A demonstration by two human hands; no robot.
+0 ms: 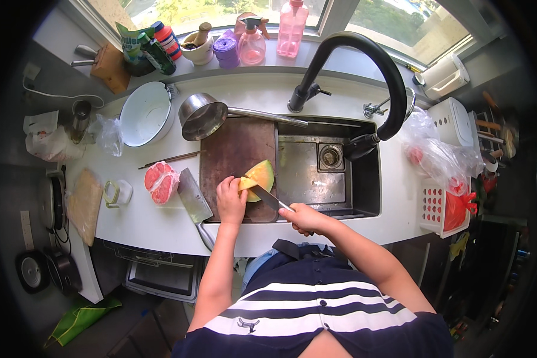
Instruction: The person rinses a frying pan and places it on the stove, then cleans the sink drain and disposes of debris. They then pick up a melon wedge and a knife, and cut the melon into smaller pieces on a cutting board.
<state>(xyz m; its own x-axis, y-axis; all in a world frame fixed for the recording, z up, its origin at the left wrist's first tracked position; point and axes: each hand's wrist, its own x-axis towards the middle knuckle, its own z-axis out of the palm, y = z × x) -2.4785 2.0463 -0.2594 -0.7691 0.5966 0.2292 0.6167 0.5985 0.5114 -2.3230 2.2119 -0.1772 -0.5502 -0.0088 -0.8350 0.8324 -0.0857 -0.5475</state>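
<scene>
My right hand (306,218) grips a kitchen knife (266,198) by its handle. The blade reaches left to an orange-fleshed melon wedge with a green rind (262,171), lying on a dark brown cutting board (237,150). My left hand (231,199) holds a pale orange melon piece (247,183) at the wedge's near left side, its fingers close to the blade. Whether that piece is fully cut from the wedge, I cannot tell. Left of my left hand lies a cleaver (194,197), and beyond it rests a partly peeled red pomelo (161,182).
The sink basin (297,192) opens right of the board, under a black arched faucet (358,38). A metal ladle pot (201,117) lies across the board's far edge. A white enamel basin (146,114), chopsticks (172,159) and a glass jar (117,192) stand left; a white basket (432,210) stands right.
</scene>
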